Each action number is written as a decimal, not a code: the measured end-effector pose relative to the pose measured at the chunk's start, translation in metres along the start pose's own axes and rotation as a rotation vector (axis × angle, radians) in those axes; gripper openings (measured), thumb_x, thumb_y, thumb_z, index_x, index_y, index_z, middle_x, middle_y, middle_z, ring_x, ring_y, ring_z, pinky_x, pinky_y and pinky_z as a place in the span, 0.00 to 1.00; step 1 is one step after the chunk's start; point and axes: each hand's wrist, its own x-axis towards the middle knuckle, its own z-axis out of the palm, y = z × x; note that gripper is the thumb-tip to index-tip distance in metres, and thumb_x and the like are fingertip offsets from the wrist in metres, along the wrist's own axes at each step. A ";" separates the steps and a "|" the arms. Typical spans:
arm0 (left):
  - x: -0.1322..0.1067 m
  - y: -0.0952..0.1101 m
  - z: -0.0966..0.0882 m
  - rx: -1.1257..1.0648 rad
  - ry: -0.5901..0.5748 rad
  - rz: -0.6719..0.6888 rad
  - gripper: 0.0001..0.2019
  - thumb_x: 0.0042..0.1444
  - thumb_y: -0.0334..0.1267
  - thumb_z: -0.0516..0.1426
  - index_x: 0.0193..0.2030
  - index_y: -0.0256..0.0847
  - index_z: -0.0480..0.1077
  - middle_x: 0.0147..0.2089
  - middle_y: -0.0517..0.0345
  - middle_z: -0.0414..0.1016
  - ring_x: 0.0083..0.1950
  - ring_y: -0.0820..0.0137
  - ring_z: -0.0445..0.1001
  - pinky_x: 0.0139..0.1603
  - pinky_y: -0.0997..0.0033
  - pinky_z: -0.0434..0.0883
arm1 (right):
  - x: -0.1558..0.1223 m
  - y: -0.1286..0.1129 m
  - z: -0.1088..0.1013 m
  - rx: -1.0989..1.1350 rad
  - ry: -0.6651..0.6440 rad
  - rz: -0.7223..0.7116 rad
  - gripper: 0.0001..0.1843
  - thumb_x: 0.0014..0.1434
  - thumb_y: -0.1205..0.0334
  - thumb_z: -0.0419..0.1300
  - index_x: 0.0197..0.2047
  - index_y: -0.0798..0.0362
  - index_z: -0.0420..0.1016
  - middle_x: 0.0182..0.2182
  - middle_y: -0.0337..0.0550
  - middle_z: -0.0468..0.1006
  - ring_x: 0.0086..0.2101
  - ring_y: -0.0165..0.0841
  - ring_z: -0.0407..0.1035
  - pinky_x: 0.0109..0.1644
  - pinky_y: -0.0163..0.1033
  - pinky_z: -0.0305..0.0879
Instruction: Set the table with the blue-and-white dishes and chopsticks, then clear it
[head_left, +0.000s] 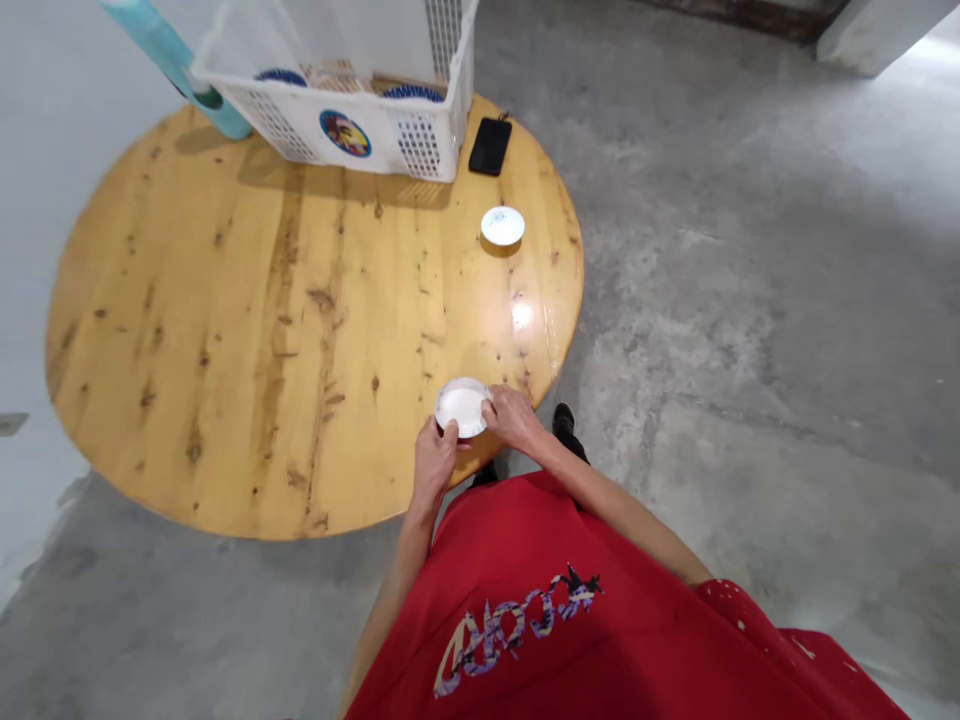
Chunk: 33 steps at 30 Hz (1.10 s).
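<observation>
Wood planking, knotted and glossy, forms the rounded table (225, 330), with a patch of glare on the right part of its top. At the table's near right edge, a white dish (461, 406) is held by its rim: the left hand (434, 458) pinches the near left side, the right hand (517, 415) the right side, fingers closed on both. Farther up the table's right side sit a second white dish (502, 226) and, beyond it, a black phone (490, 147). White plastic crate (382, 145) stands at the table's far edge, its contents partly hidden; a light-blue cylinder (165, 45) leans left of it. Pale wall (45, 150) borders the table's left. Grey concrete floor (750, 300), blotched and stained, extends to the table's right.
</observation>
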 end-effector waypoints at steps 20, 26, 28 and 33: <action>0.027 0.095 0.308 0.105 -0.170 0.040 0.11 0.57 0.45 0.52 0.37 0.38 0.66 0.30 0.58 0.72 0.29 0.69 0.75 0.28 0.71 0.73 | -0.005 0.296 -0.149 0.069 0.195 0.009 0.17 0.64 0.63 0.45 0.38 0.58 0.73 0.33 0.52 0.78 0.34 0.38 0.71 0.37 0.37 0.58; 0.049 0.103 0.305 0.200 0.002 0.006 0.11 0.59 0.44 0.51 0.39 0.38 0.66 0.29 0.58 0.72 0.26 0.69 0.75 0.29 0.71 0.71 | 0.038 0.295 -0.155 0.144 0.167 -0.107 0.17 0.63 0.62 0.45 0.39 0.58 0.74 0.34 0.53 0.78 0.35 0.39 0.71 0.39 0.38 0.60; 0.063 0.107 0.304 0.201 0.055 -0.001 0.11 0.59 0.44 0.51 0.40 0.38 0.67 0.30 0.58 0.73 0.27 0.69 0.75 0.29 0.71 0.70 | 0.060 0.293 -0.161 0.144 0.164 -0.154 0.17 0.63 0.62 0.45 0.39 0.58 0.74 0.35 0.53 0.78 0.36 0.39 0.71 0.39 0.38 0.61; 0.110 0.130 0.301 0.147 0.177 0.024 0.13 0.61 0.43 0.51 0.49 0.39 0.65 0.36 0.56 0.76 0.31 0.69 0.76 0.33 0.72 0.70 | 0.126 0.285 -0.182 0.123 0.168 -0.257 0.17 0.62 0.60 0.44 0.36 0.56 0.73 0.32 0.51 0.77 0.33 0.38 0.70 0.37 0.38 0.60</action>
